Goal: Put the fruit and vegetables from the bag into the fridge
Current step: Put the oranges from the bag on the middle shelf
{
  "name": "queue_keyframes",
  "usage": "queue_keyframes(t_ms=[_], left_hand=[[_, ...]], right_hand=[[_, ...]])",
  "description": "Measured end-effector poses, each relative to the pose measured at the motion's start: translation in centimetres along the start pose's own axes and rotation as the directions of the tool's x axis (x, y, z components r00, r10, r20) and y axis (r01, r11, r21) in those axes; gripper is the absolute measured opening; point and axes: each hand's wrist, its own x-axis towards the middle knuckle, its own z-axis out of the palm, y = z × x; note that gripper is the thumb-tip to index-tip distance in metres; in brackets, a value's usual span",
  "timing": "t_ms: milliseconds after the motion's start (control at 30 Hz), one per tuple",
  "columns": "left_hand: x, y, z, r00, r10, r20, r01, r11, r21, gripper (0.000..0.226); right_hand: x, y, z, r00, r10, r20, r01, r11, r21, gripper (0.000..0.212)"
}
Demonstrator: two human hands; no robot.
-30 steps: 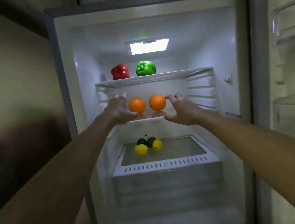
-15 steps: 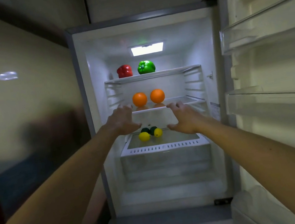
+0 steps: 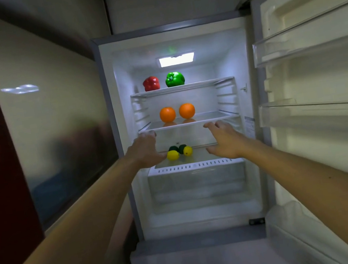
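Observation:
The open fridge (image 3: 117, 118) is lit inside. On its top shelf (image 3: 181, 87) sit a red pepper (image 3: 151, 83) and a green pepper (image 3: 174, 79). Two oranges (image 3: 167, 114) (image 3: 187, 110) rest side by side on the middle shelf (image 3: 210, 116). Two lemons (image 3: 173, 155) (image 3: 187, 150) and two dark green fruits (image 3: 173, 148) lie on the glass cover over the drawer. My left hand (image 3: 146, 150) and my right hand (image 3: 224, 139) hover empty in front of the fridge, below the middle shelf, fingers spread. The bag is out of view.
The fridge door (image 3: 322, 82) stands open on the right with empty door shelves (image 3: 317, 106). A clear drawer (image 3: 198, 183) sits at the bottom of the compartment. A glossy wall panel (image 3: 51, 130) runs close along the left.
Both hands have let go of the oranges and drawn back out of the fridge, dropping below the middle shelf. My view has pulled away, showing more of the door.

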Motion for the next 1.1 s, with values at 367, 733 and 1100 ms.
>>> queue_keyframes(t_ms=[367, 733, 1100], left_hand=[[-5.3, -1.6, -0.8, 0.998, -0.007, 0.059, 0.005, 0.999, 0.032, 0.073], [-11.4, -0.3, -0.9, 0.984, 0.11, 0.143, -0.113, 0.994, 0.013, 0.07], [-13.8, 4.0, 1.4, 0.936, 0.288, 0.201, -0.278, 0.957, -0.078, 0.069]], right_hand=[[-5.3, -3.1, 0.0, 0.998, 0.056, 0.038, -0.054, 0.997, -0.056, 0.074], [-13.5, -5.6, -0.7, 0.99, 0.132, 0.041, -0.128, 0.989, -0.08, 0.073], [-20.8, -4.7, -2.7, 0.943, 0.327, 0.06, -0.313, 0.933, -0.176, 0.072]])
